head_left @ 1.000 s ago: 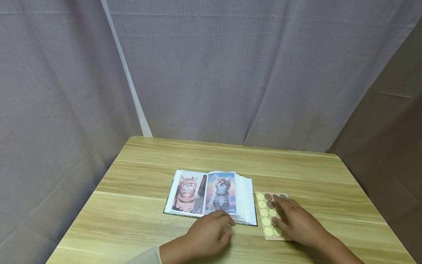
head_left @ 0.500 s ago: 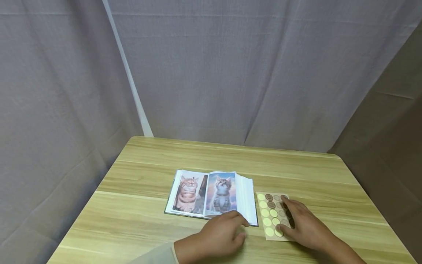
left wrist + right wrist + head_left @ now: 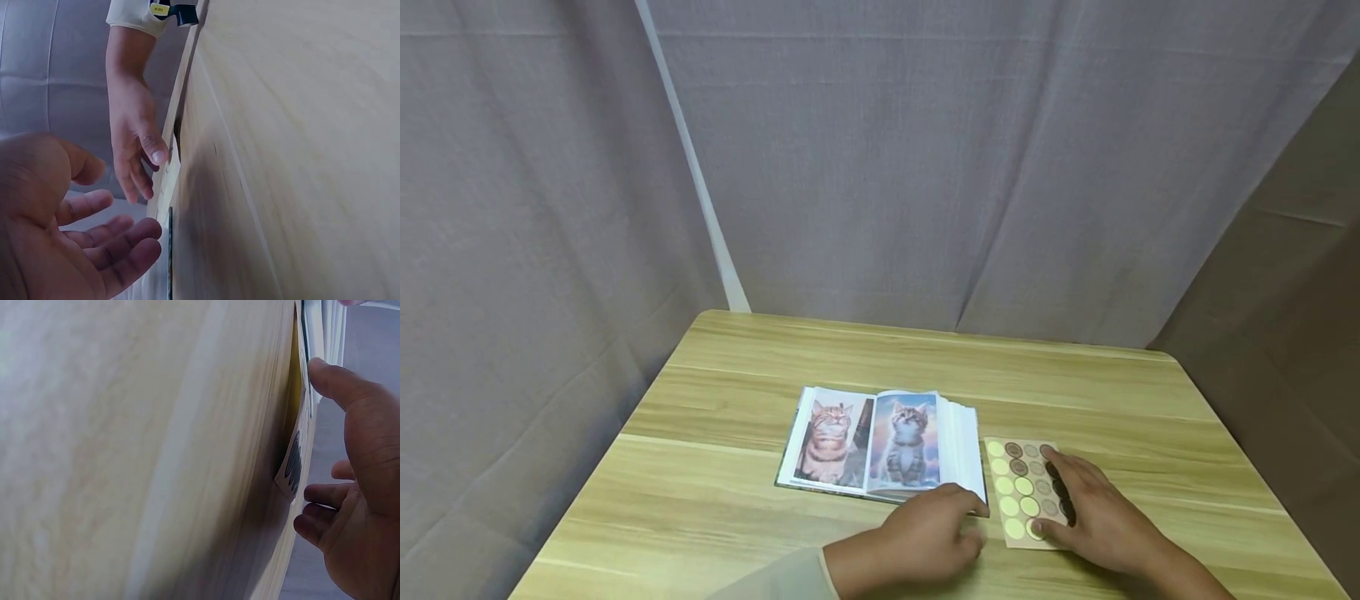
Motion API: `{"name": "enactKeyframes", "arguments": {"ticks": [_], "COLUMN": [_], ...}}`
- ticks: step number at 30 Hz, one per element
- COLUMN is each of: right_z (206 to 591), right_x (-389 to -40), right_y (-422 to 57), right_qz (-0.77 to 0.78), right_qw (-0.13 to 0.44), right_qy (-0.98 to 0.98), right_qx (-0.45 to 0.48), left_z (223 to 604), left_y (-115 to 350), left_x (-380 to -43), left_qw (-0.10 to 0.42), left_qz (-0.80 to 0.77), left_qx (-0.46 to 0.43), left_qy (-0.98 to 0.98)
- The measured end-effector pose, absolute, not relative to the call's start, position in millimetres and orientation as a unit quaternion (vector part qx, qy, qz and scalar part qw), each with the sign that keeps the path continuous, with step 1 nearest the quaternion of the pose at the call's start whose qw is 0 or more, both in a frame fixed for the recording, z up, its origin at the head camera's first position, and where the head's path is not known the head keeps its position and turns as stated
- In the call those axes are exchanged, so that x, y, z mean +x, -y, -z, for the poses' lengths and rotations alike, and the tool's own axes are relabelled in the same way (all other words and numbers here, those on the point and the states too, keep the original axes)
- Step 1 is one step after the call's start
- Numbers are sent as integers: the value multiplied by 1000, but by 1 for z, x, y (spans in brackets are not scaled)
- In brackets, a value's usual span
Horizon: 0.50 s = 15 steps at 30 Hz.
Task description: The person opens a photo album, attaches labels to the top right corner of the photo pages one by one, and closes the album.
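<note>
A sheet of round stickers (image 3: 1011, 485), in yellow, brown and black, lies to the right of an open photo album (image 3: 962, 454). My right hand (image 3: 1101, 517) is over the sheet's right side, its thumb by a lower yellow sticker and its forefinger at the top corner. In the right wrist view, the sheet (image 3: 292, 465) bows up slightly and my thumb tip overlaps its edge. My left hand (image 3: 928, 533) hovers at the album's lower right corner, fingers loosely bent with nothing in them, as the left wrist view also shows.
The album's pages show two cat pictures, an orange cat (image 3: 829, 442) and a grey kitten (image 3: 907, 442). Under everything is a wooden table (image 3: 737, 383) with rounded far corners. Grey curtains (image 3: 850, 167) hang around its back and sides.
My left hand has slid right along the album's lower edge toward the sticker sheet. My right hand has shifted slightly right, uncovering more stickers. The album and sheet stay put.
</note>
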State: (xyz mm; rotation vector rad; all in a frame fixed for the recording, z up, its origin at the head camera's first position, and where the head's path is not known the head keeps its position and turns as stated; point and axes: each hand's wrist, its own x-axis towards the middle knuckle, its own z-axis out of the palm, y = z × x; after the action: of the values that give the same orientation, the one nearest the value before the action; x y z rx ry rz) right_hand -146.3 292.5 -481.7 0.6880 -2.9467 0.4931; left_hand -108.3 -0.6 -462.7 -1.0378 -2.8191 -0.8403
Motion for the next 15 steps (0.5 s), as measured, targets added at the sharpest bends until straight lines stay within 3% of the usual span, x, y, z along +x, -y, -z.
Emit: {"name": "enactKeyframes", "arguments": {"ticks": [8,15], "right_z": [484,486], "right_x": [-145,-146], "right_y": [-294,-295], "right_qz": [-158,-157], "right_qw": [31,33], "right_qy": [963,963], "right_qx": [218,219], "left_z": [462,465], "left_y": [-15,-28], "left_x": [-115,-118], "left_qw": [-56,-75], "left_qz": [339,375], "left_qx": [-286,-256], "left_qy": [894,888]}}
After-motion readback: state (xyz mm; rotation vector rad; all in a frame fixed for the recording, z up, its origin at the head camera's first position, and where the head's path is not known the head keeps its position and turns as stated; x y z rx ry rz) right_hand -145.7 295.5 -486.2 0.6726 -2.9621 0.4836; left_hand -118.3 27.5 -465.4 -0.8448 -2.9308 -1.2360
